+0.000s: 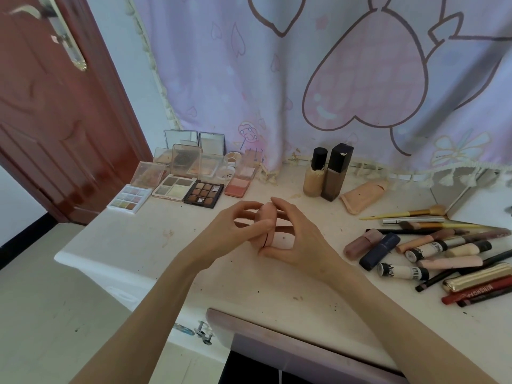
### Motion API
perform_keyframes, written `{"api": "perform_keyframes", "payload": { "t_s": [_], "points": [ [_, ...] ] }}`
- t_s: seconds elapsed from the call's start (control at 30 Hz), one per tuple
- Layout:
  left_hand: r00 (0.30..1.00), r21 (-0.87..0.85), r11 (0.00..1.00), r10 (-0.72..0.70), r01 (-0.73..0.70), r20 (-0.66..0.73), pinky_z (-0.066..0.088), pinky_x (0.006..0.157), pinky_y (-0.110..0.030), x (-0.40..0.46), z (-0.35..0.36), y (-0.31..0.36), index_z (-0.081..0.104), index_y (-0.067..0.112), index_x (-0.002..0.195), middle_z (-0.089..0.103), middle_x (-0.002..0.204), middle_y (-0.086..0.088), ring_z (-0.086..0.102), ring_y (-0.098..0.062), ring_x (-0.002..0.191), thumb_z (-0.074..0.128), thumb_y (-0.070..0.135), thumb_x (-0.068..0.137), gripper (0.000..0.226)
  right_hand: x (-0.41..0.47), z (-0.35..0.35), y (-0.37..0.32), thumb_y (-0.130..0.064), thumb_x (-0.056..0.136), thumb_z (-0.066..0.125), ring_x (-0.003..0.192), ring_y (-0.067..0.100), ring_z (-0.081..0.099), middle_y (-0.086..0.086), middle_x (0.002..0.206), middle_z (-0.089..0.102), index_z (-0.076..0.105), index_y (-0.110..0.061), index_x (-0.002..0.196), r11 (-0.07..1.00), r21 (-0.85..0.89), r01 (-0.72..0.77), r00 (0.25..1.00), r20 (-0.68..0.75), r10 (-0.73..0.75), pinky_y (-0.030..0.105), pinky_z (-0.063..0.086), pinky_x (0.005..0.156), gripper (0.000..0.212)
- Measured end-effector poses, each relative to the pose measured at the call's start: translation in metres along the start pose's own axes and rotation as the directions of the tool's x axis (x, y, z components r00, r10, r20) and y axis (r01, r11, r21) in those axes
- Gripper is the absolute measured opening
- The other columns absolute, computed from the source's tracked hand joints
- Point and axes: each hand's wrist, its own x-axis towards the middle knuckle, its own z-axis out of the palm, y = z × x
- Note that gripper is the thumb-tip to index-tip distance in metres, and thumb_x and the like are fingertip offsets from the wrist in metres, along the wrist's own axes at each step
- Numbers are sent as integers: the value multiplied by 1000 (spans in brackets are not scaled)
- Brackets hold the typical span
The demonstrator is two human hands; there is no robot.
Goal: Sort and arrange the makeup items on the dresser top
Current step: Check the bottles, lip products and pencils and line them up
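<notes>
Here, at far left, a cluster of open eyeshadow and blush palettes is seen on the white dresser top. At centre, a pink egg-shaped makeup sponge case, its seam slightly parted, is held just above the surface: the left hand is curled against its left side, the right hand wrapped over its right. Behind stand two upright foundation bottles, a beige tube lying beside them. At right, a loose heap of lip tubes, pencils and brushes is spread.
</notes>
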Motion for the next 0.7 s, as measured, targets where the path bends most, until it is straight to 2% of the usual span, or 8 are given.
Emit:
{"api": "perform_keyframes", "payload": {
  "t_s": [0.07,0.13,0.23,0.27,0.37,0.47,0.57,0.7],
  "points": [
    [1000,49,998,30,-31,7,52,87,-28,-5,-7,1,53,33,123,56,124,11,62,-6,99,59,57,70,58,4,0,-7,-19,70,80,108,-11,51,-26,116,49,42,-32,123,995,92,-31,999,-34,34,10,46,86,67],
    [997,78,995,65,-67,28,52,82,-22,-10,-15,2,52,40,120,50,128,13,60,-4,101,57,56,71,52,7,-3,-12,-17,77,74,101,-3,59,-22,108,59,50,-37,108,974,217,-62,996,-46,74,12,48,81,45],
    [993,182,977,99,-108,57,49,82,-17,-17,-24,2,48,45,119,47,126,21,53,2,105,74,48,70,55,7,-4,-17,-19,85,63,95,-2,63,-16,103,64,55,-38,103,925,362,-117,993,28,114,17,52,81,27],
    [991,203,970,123,-132,56,48,84,-16,-19,-26,3,47,46,119,46,125,25,51,4,107,75,47,68,58,6,-1,-17,-24,83,63,98,3,64,-12,106,65,56,-35,105,897,418,-143,990,60,130,21,53,83,27],
    [982,208,960,176,-186,65,44,92,-17,-25,-29,7,47,43,125,50,123,27,48,8,111,68,42,68,61,6,6,-19,-36,72,63,106,19,64,3,116,65,57,-25,116,808,554,-203,979,130,156,34,53,89,46],
    [978,206,958,185,-201,96,44,95,-22,-28,-34,8,46,34,133,56,123,22,52,4,112,68,34,73,64,8,10,-25,-36,74,61,107,19,64,2,116,65,58,-26,114,790,577,-206,977,167,133,33,54,86,42],
    [979,215,957,172,-193,109,45,92,-21,-31,-40,5,43,34,134,56,121,23,53,4,109,72,27,76,65,9,15,-30,-35,77,58,108,19,63,1,118,63,56,-26,115,803,557,-210,973,197,119,35,55,85,39],
    [983,201,963,166,-179,84,47,90,-18,-36,-45,0,38,31,137,53,121,21,53,4,107,69,33,69,75,11,24,-34,-38,74,64,109,20,63,1,121,61,54,-24,118,775,587,-235,966,230,119,36,55,83,48]
  ]
}}
